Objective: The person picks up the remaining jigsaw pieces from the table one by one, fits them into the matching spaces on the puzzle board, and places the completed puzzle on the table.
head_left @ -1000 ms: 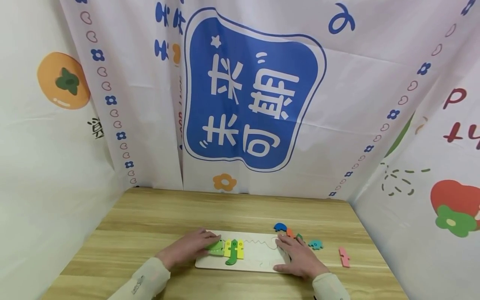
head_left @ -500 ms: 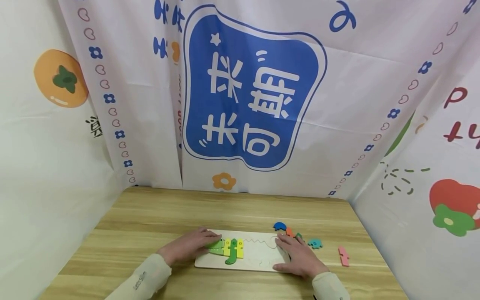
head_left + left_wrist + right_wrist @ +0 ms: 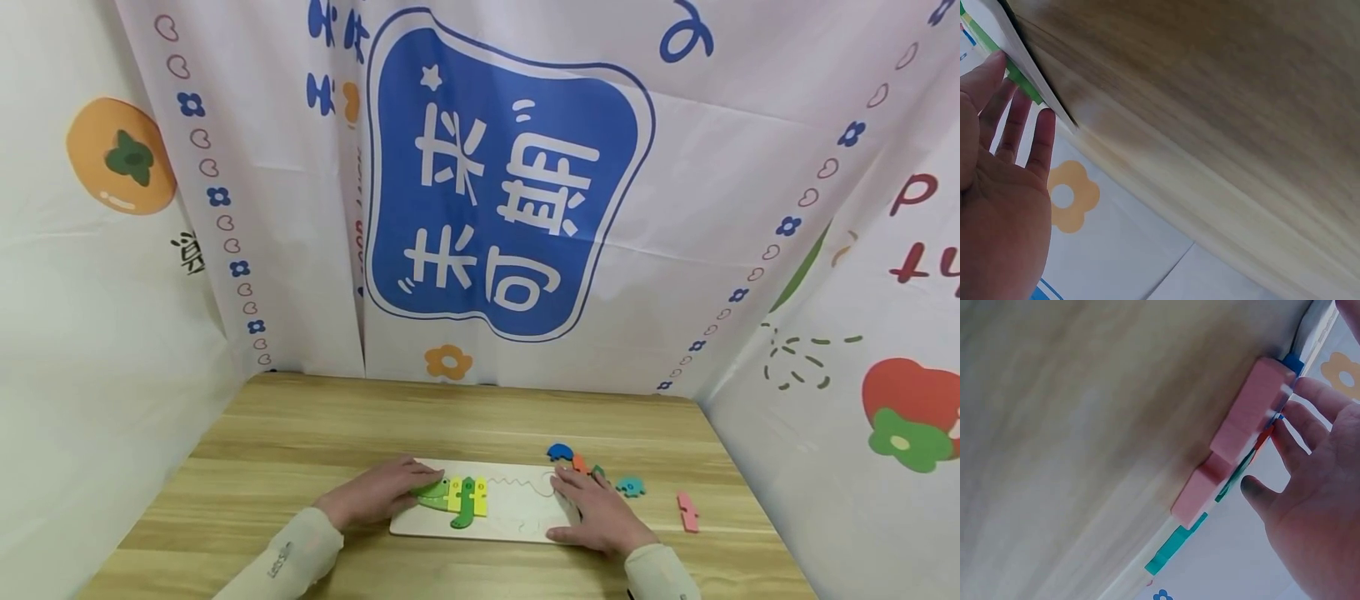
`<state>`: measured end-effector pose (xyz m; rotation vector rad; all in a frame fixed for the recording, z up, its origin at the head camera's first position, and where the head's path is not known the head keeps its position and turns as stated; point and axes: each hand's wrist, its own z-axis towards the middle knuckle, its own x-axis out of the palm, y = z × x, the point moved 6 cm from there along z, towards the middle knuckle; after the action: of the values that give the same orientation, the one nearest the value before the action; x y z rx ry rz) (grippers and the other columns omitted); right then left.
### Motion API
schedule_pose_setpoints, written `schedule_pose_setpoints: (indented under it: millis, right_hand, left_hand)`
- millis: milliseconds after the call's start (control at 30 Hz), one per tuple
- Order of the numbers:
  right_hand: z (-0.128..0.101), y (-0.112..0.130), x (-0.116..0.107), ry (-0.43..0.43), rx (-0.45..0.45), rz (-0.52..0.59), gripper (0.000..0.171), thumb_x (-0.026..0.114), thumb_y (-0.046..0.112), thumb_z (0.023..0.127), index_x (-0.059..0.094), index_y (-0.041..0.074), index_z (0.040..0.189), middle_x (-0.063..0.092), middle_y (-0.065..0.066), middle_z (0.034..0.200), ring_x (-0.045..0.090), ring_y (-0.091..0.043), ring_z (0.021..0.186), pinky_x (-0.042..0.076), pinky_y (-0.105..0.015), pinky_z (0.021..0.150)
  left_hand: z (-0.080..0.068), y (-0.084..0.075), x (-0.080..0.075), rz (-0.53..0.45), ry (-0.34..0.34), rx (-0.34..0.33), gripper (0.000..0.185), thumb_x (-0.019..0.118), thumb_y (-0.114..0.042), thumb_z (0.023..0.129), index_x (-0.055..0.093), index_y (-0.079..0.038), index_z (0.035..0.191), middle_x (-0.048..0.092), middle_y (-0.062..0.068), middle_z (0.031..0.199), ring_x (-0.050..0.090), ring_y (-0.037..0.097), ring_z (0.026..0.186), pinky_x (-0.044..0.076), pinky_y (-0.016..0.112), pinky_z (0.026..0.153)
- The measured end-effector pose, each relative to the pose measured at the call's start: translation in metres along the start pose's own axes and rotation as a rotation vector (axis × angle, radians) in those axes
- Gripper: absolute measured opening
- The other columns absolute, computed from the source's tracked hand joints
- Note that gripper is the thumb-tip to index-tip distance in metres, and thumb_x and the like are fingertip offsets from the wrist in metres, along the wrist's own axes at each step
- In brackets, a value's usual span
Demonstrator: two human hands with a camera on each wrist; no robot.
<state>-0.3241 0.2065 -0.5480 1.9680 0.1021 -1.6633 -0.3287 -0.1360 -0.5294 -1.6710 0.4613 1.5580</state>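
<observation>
A pale wooden puzzle board point(image 3: 510, 518) lies on the table. Near its left end a green crocodile head piece point(image 3: 432, 496) adjoins yellow and green body pieces point(image 3: 467, 493), one shaped as a leg. My left hand point(image 3: 381, 493) rests at the board's left end, fingertips touching the head piece and partly covering it. In the left wrist view, the fingers of this hand point(image 3: 1010, 187) look relaxed against a green piece and the board's edge. My right hand point(image 3: 598, 515) rests spread over the board's right end, gripping nothing. Its palm side and spread fingers point(image 3: 1316, 481) show in the right wrist view.
Beyond and beside my right hand lie loose pieces: blue point(image 3: 559, 452), orange point(image 3: 579, 465), dark green point(image 3: 597, 472), teal point(image 3: 631, 488) and pink point(image 3: 687, 512). A printed white curtain point(image 3: 300, 250) closes off the back and sides of the wooden table point(image 3: 315, 425).
Both hands stay in place on the board, and the pieces have not moved. Only the head view has shifted very slightly.
</observation>
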Motion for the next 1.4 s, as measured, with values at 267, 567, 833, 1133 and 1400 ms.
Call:
schedule_pose_setpoints:
  millis: [267, 567, 833, 1133, 1400]
  right_hand:
    - [0.001, -0.001, 0.0, 0.005, 0.011, 0.0, 0.093, 0.073, 0.07, 0.083, 0.05, 0.014, 0.155, 0.04, -0.007, 0.166, 0.037, -0.036, 0.152, 0.019, -0.068, 0.124]
    - [0.0, -0.001, 0.002, 0.01, 0.022, 0.006, 0.094, 0.074, 0.07, 0.082, 0.051, 0.014, 0.154, 0.04, -0.007, 0.166, 0.036, -0.036, 0.153, 0.019, -0.067, 0.124]
    - [0.0, 0.0, 0.0, 0.006, 0.026, 0.018, 0.093, 0.074, 0.069, 0.083, 0.051, 0.013, 0.154, 0.039, -0.009, 0.166, 0.035, -0.037, 0.153, 0.018, -0.067, 0.124]
    - [0.0, 0.001, 0.001, -0.002, 0.009, 0.013, 0.093, 0.074, 0.068, 0.084, 0.05, 0.013, 0.154, 0.038, -0.007, 0.167, 0.035, -0.036, 0.153, 0.02, -0.067, 0.124]
    - [0.0, 0.001, -0.002, 0.003, 0.016, 0.014, 0.092, 0.076, 0.066, 0.084, 0.05, 0.013, 0.154, 0.038, -0.01, 0.167, 0.035, -0.037, 0.153, 0.019, -0.067, 0.124]
  left_hand:
    - [0.001, 0.002, 0.005, -0.017, 0.006, -0.039, 0.053, 0.063, -0.011, 0.103, 0.05, -0.015, 0.154, 0.058, -0.001, 0.152, 0.053, 0.027, 0.139, 0.041, 0.055, 0.117]
    - [-0.009, 0.01, 0.006, -0.14, 0.0, -0.161, 0.061, 0.065, -0.034, 0.102, 0.046, -0.02, 0.158, 0.048, -0.001, 0.161, 0.044, 0.032, 0.147, 0.035, 0.06, 0.12]
    - [-0.025, 0.031, 0.008, -0.129, -0.006, -0.303, 0.097, 0.074, -0.065, 0.085, 0.039, -0.016, 0.161, 0.037, 0.008, 0.167, 0.035, 0.039, 0.152, 0.032, 0.064, 0.12]
    - [-0.027, 0.037, 0.011, -0.185, 0.051, -0.339, 0.106, 0.08, -0.069, 0.077, 0.04, -0.018, 0.161, 0.035, 0.008, 0.168, 0.032, 0.041, 0.153, 0.033, 0.068, 0.117]
    - [-0.027, 0.032, 0.011, -0.209, 0.056, -0.338, 0.109, 0.083, -0.065, 0.076, 0.038, -0.014, 0.161, 0.033, 0.011, 0.169, 0.032, 0.044, 0.152, 0.034, 0.07, 0.115]
